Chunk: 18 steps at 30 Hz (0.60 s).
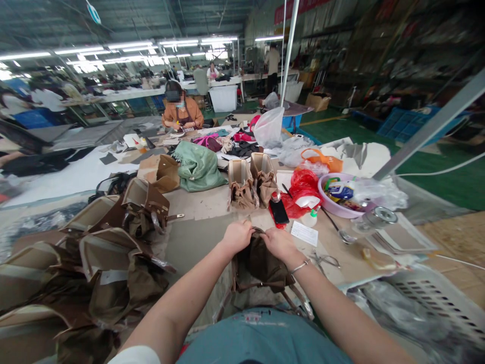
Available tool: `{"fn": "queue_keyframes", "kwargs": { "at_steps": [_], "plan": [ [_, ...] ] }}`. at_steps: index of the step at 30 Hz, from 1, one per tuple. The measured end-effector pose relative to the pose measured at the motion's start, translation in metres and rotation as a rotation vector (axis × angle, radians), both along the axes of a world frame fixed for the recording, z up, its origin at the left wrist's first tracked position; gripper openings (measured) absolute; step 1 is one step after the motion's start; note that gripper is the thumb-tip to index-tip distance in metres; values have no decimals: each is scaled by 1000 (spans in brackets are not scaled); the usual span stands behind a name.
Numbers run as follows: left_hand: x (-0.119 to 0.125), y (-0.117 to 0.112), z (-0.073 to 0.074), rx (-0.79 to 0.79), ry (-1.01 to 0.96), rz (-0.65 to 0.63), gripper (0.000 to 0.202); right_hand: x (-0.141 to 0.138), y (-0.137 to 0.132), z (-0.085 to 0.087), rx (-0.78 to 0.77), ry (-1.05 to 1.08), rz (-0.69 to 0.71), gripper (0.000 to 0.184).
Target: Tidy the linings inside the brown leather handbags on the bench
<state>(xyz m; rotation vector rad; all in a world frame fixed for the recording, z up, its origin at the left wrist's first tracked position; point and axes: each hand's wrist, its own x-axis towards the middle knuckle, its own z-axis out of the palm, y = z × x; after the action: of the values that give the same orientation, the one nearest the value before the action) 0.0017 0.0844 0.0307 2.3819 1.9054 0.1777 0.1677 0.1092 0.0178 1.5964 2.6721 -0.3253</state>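
Both my hands grip a dark brown handbag that lies at the near edge of the worktable, in front of my body. My left hand is closed on the bag's top edge. My right hand, with a bracelet on the wrist, is closed on the same edge just to the right. The two hands nearly touch. The bag's straps hang down toward my lap.
A heap of brown handbags fills the left. Two tan bags stand ahead, beside a black phone, red plastic bag, pink bowl, scissors and white basket. A person sits across the table.
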Motion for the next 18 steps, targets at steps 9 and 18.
{"fn": "queue_keyframes", "kwargs": {
  "at_steps": [9,18],
  "plan": [
    [0,-3,-6,7,-35,29,24,-1,0,6,-46,138,48,46],
    [-5,-2,-8,37,-62,9,23,-12,11,6,-25,73,74,40]
  ]
}}
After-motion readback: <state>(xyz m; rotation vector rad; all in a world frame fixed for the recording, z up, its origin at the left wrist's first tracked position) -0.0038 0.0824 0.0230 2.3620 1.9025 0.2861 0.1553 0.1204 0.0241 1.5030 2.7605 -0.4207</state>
